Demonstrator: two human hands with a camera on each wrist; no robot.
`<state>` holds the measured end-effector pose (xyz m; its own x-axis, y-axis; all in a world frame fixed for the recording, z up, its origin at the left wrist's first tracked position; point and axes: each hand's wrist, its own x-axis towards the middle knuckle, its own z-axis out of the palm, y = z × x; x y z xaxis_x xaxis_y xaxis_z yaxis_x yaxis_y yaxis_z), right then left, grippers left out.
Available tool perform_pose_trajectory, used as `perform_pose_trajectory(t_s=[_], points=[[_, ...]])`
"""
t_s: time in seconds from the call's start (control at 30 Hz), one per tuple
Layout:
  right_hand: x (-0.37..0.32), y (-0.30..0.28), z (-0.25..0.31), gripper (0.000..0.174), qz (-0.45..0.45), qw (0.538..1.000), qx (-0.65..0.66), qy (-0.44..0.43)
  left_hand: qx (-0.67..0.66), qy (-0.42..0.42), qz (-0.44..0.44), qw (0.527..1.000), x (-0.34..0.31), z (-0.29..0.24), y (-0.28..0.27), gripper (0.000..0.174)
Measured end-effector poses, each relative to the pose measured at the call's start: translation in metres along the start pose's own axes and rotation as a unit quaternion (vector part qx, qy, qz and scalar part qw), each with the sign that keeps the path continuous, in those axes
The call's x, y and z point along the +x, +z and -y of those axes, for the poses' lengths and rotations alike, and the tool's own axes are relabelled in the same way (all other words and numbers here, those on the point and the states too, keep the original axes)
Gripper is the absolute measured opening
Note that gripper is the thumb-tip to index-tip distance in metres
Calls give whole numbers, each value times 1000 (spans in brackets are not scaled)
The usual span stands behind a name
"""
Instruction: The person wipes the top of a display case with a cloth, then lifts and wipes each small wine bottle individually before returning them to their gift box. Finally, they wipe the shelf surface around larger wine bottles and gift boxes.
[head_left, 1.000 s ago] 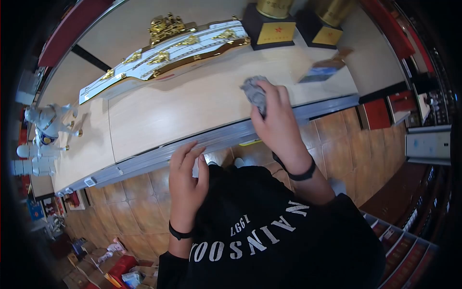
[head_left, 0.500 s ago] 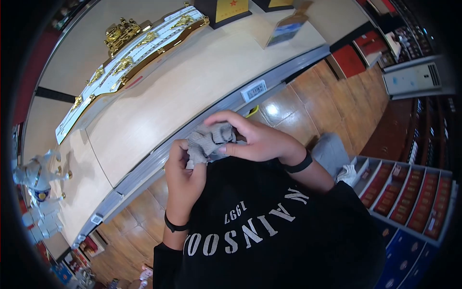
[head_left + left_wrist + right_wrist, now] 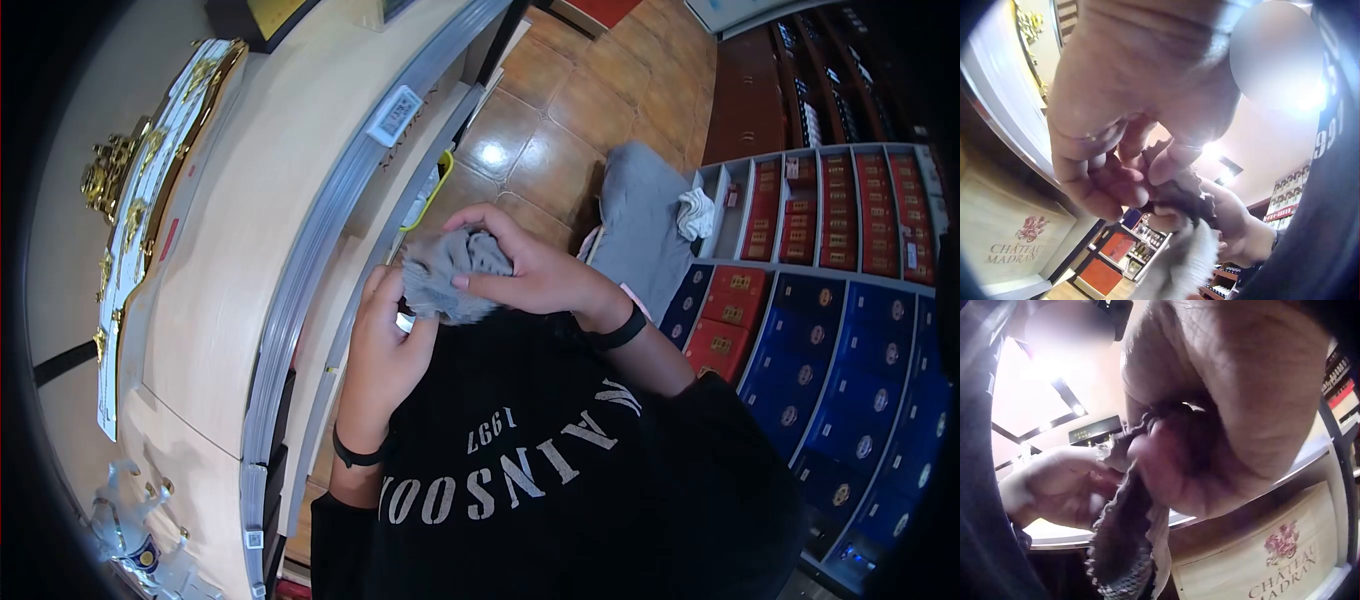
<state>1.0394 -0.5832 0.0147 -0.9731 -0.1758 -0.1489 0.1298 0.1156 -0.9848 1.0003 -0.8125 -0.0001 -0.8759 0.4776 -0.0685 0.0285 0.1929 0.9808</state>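
Note:
A crumpled grey cloth (image 3: 440, 280) is held up between both hands, in front of the black shirt. My right hand (image 3: 545, 275) pinches its right side, thumb lying across the front. On the other side, my left hand (image 3: 385, 340) holds the cloth's left edge between curled fingers and thumb. In the left wrist view, the fabric (image 3: 1188, 262) hangs below the fingers, ribbed and partly blurred. The right wrist view shows a scalloped edge on the cloth (image 3: 1122, 550), hanging in a fold from the right fingers.
A pale counter (image 3: 270, 130) runs along the left, carrying a white-and-gold ornament (image 3: 165, 215) and a horse figurine (image 3: 125, 525). A price tag (image 3: 395, 115) sits on its edge. Shelves of red boxes (image 3: 765, 210) and blue boxes (image 3: 820, 360) stand right, near a grey-covered seat (image 3: 645, 235).
My right hand has left the countertop with the cloth and brought it to my left hand, which now grips it too. The head view has turned toward the right-hand shelves.

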Motion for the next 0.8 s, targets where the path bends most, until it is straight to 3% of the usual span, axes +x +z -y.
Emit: perform_pose_trajectory(t_s=[0.07, 0.13, 0.2, 0.23, 0.3, 0.37, 0.47, 0.57, 0.8], points=[[-7, -8, -8, 45, -50, 997, -42, 34, 26, -39, 39, 998, 2, -3, 2, 24], [-14, -18, -3, 44, -77, 993, -14, 83, 57, -19, 32, 998, 5, 0, 11, 24], [-16, -34, -14, 43, -103, 993, -61, 16, 52, -28, 20, 998, 11, -6, 25, 26], [-13, -44, -32, 43, -116, 983, -119, -74, 33, -48, 13, 998, 16, -16, 34, 27], [-20, -68, -41, 42, -122, 984, -115, -59, 45, -56, 13, 997, 27, -21, 53, 30], [-34, -95, -12, 42, -100, 984, 9, 150, 106, -30, 24, 994, 43, -15, 74, 34], [-44, -137, -43, 46, -163, 986, -41, 15, 117, -34, -10, 992, 67, -26, 120, 34], [-58, -194, -60, 50, -142, 988, -60, 32, 80, -44, -37, 995, 92, -36, 169, 28], [-78, -302, -73, 46, -136, 985, -82, 68, 192, -8, -9, 981, 148, -39, 238, 32]])
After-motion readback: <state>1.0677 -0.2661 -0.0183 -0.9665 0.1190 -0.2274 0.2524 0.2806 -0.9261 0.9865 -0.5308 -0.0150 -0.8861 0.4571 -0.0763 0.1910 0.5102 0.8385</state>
